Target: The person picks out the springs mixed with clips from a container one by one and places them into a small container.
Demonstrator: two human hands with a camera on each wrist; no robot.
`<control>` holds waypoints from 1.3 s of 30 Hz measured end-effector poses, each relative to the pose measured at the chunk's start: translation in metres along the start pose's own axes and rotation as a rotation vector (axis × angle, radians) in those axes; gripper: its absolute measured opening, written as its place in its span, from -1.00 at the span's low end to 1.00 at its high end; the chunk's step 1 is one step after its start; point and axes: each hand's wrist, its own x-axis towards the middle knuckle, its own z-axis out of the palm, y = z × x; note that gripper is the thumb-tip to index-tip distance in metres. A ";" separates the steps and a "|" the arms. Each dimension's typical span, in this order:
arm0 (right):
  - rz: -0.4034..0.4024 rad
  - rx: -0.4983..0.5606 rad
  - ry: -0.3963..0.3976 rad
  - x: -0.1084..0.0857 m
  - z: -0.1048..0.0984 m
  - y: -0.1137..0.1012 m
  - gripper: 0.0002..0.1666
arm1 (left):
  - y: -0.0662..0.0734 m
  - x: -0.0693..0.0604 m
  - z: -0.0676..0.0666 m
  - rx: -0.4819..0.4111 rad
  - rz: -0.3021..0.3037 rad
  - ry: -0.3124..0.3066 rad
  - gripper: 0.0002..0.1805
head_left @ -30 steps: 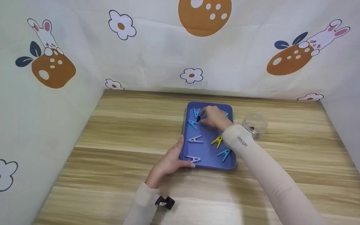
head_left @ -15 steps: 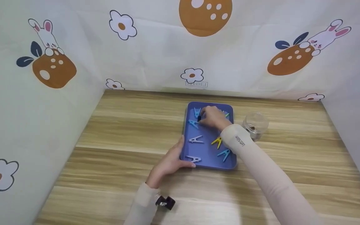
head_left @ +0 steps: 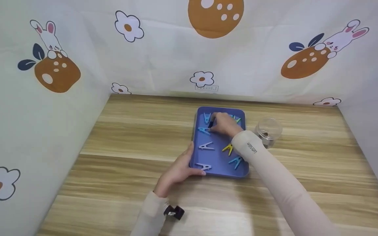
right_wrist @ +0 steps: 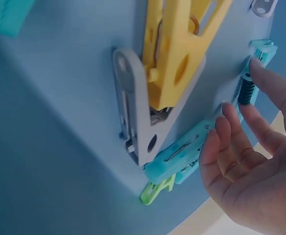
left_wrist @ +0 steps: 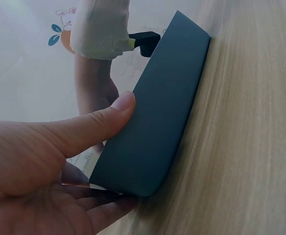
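Note:
My left hand [head_left: 179, 168] grips the near left corner of a blue tray [head_left: 221, 173], thumb along the front wall and fingers at the side. In the left wrist view the thumb presses the tray's outer wall [left_wrist: 155, 122]. Inside the tray's far part, my right hand [head_left: 225, 124] pinches a small black ridged piece, like a screw [right_wrist: 246, 90], between thumb and forefinger. That piece is right beside a teal clothespin [right_wrist: 263, 51]. Several other clothespins lie in the tray, among them a yellow one [head_left: 228, 149], a grey one [head_left: 206, 146] and a light blue one [head_left: 236, 162].
A clear round jar [head_left: 268, 132] with dark pieces in it stands right of the tray, close to the right sleeve. Everything rests on a wood-grain table [head_left: 136, 131]. Printed cloth walls [head_left: 162, 59] enclose the back and sides.
The black piece has tilted slightly between the right fingers, and the light blue clothespin by them has turned a little. My left hand and the tray stay in place.

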 end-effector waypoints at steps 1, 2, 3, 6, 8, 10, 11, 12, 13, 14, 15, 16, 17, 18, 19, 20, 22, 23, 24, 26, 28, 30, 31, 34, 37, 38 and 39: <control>0.003 0.004 0.002 0.000 0.000 0.001 -0.48 | 0.000 0.000 0.000 0.001 0.002 0.000 0.29; 0.007 0.007 0.004 0.000 0.000 0.002 -0.48 | 0.000 0.000 0.000 0.001 0.001 -0.001 0.29; 0.013 0.009 0.005 0.000 0.000 0.002 -0.48 | 0.000 0.000 0.000 0.001 0.001 -0.001 0.29; 0.020 0.007 0.003 0.000 -0.001 0.003 -0.49 | 0.000 0.000 0.000 -0.001 0.003 -0.001 0.29; 0.026 0.004 0.001 -0.001 -0.001 0.003 -0.50 | 0.000 0.000 0.000 -0.004 -0.002 -0.003 0.29; 0.027 -0.001 0.000 0.000 -0.001 0.003 -0.52 | 0.000 0.000 0.000 -0.005 -0.005 -0.003 0.29; 0.028 -0.007 0.000 0.000 -0.001 0.003 -0.53 | 0.000 0.000 0.000 -0.006 -0.007 -0.002 0.29; 0.027 -0.013 0.002 0.000 -0.001 0.003 -0.54 | 0.000 0.000 0.000 -0.007 -0.011 -0.003 0.29; 0.027 -0.018 0.003 0.000 -0.002 0.002 -0.55 | 0.000 0.000 0.000 -0.006 -0.013 -0.003 0.29; 0.024 -0.023 0.005 0.000 -0.002 0.002 -0.55 | 0.000 0.000 0.000 -0.003 -0.007 -0.001 0.29; 0.016 -0.029 0.006 0.000 -0.002 0.002 -0.56 | -0.001 0.001 0.000 0.001 -0.002 0.002 0.28; 0.007 -0.034 0.007 0.000 -0.002 0.002 -0.57 | -0.001 0.001 0.000 0.003 0.004 0.005 0.28; 0.000 -0.039 0.007 -0.001 -0.002 0.001 -0.58 | -0.001 0.001 0.000 0.006 0.007 0.007 0.28; -0.007 -0.042 0.005 -0.001 -0.002 0.001 -0.60 | -0.001 0.001 0.000 0.010 0.010 0.009 0.28; -0.014 -0.047 0.003 -0.002 -0.002 0.001 -0.62 | -0.001 0.001 0.001 0.014 0.015 0.011 0.27; -0.019 -0.053 0.002 -0.002 -0.002 0.000 -0.63 | -0.001 0.001 0.001 0.016 0.017 0.012 0.27; -0.017 -0.064 -0.001 -0.002 -0.002 0.000 -0.69 | -0.001 0.001 0.001 0.013 0.015 0.011 0.27; -0.012 -0.072 -0.003 -0.002 -0.003 0.000 -0.71 | -0.001 0.001 0.001 0.011 0.012 0.008 0.27; -0.007 -0.080 -0.004 -0.002 -0.003 0.000 -0.73 | -0.001 0.001 0.001 0.009 0.012 0.007 0.27; 0.002 -0.091 -0.006 -0.002 -0.002 0.000 -0.75 | -0.001 0.001 0.001 0.004 0.014 0.005 0.27; 0.004 -0.098 -0.008 -0.002 -0.002 0.000 -0.77 | -0.001 0.001 0.001 0.003 0.010 0.001 0.28; 0.003 -0.096 -0.009 -0.002 -0.003 0.000 -0.77 | -0.001 0.001 0.000 0.006 0.009 0.001 0.28; 0.003 -0.093 -0.010 -0.002 -0.003 0.000 -0.78 | -0.001 0.001 0.000 0.008 0.010 0.001 0.27; 0.002 -0.089 -0.005 -0.003 -0.004 0.000 -0.77 | -0.001 0.001 0.000 0.015 0.007 0.000 0.27; 0.006 -0.076 -0.005 -0.003 -0.006 0.001 -0.76 | -0.002 0.001 0.000 0.016 0.004 -0.001 0.28; 0.009 -0.071 -0.004 -0.003 -0.006 0.001 -0.75 | -0.001 0.001 0.000 0.017 0.007 0.000 0.28; 0.014 -0.063 -0.005 -0.002 -0.007 0.001 -0.75 | -0.001 0.001 0.000 0.017 0.008 0.000 0.28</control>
